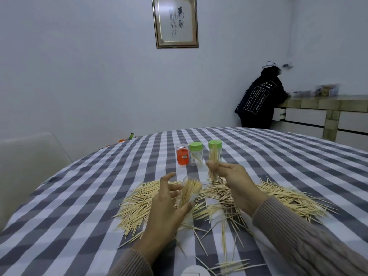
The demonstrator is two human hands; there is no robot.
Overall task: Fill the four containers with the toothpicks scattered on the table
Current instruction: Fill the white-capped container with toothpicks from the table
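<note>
My left hand [169, 204] holds a clear open container [189, 191] tilted over the table, partly filled with toothpicks. My right hand [235, 180] pinches a bundle of toothpicks [213, 162] upright, just right of and above that container. Loose toothpicks [278, 194] lie scattered across the checked tablecloth under and around both hands. Farther back stand three containers: a red one with a clear lid [182, 154], a nearly empty one with a green lid [196, 153], and a green-lidded one [215, 148] partly hidden behind the bundle.
The table [79, 196] is round with a grey and white checked cloth. A white lid-like object [194, 270] sits at the near edge. A pale chair [29, 156] stands at the left. A person in a dark jacket [258, 100] leans on a counter at the back right.
</note>
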